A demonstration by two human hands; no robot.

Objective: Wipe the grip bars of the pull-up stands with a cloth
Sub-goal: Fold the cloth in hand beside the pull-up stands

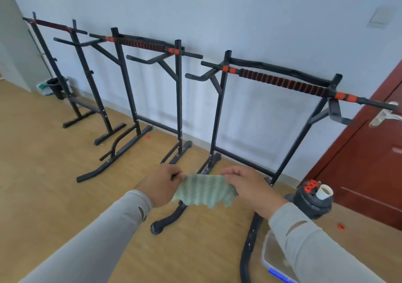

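Observation:
Three black pull-up stands line the pale wall. The nearest stand's grip bar [282,82] has black and orange foam rings and runs from centre to the right. The middle stand's grip bar [144,44] looks the same. The far stand's bar [52,25] is dark red. A green-and-white striped cloth [204,190] is stretched flat between my hands, well below the bars. My left hand [162,183] pinches its left edge. My right hand [250,187] pinches its right edge.
The stands' curved black feet [169,217] reach out over the wooden floor under my hands. A stack of weight plates with a paper cup [324,192] sits by the red-brown door [369,163]. A clear plastic bin [274,258] is at bottom right. A black bucket [56,87] stands far left.

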